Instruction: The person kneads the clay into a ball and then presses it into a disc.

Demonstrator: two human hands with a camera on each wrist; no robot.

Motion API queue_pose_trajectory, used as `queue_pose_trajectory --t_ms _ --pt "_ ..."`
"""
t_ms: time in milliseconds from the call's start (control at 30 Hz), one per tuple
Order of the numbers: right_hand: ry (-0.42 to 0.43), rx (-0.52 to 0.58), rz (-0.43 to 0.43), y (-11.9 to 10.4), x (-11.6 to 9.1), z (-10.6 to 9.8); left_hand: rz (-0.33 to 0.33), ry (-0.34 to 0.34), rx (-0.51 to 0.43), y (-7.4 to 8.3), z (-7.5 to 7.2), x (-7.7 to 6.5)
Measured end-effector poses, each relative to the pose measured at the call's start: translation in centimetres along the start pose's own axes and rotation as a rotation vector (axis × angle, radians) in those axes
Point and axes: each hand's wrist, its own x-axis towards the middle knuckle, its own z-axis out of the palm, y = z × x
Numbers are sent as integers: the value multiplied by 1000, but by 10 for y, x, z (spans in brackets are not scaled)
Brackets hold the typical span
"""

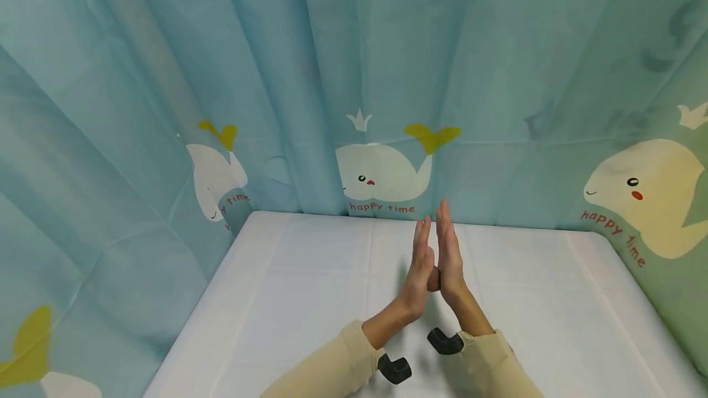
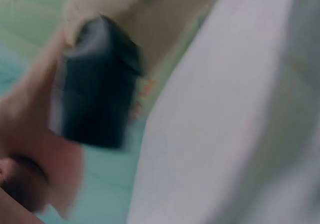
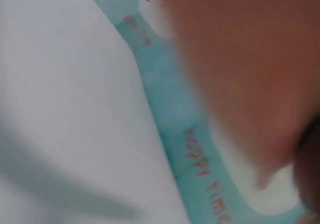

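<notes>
Between the two upright palms sits a small brown rounded lump point(image 1: 434, 279), mostly covered by the hands; its exact kind cannot be told. My left hand point(image 1: 419, 275) presses it from the left with straight fingers pointing up and away. From the other side my right hand point(image 1: 450, 257) presses it, fingers likewise straight. The fingertips stand close together, just apart. In the left wrist view the brown lump point(image 2: 24, 184) shows at the lower left, blurred. Part of the lump point(image 3: 309, 166) also appears at the right edge of the right wrist view, beside the blurred right hand point(image 3: 245, 68).
Below the hands lies a white-covered table point(image 1: 310, 287). A blue-green curtain point(image 1: 387, 48) printed with whales hangs behind it and along both sides. Black curved camera mounts point(image 1: 395, 370) stick out from both beige sleeves point(image 1: 343, 358).
</notes>
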Motion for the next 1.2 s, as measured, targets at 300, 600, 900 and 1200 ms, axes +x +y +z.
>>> queue_pose_trajectory --t_ms 300,600,900,1200 --pt "-61 69 -2 -7 -15 24 1 146 60 -3 -17 24" --pt "-57 -21 -64 -22 -3 19 -22 58 68 -13 -15 14" --pt "-71 20 11 -6 -1 13 45 115 -53 -2 -7 7" --pt "-73 106 -37 -3 -26 32 60 115 49 2 -21 21"
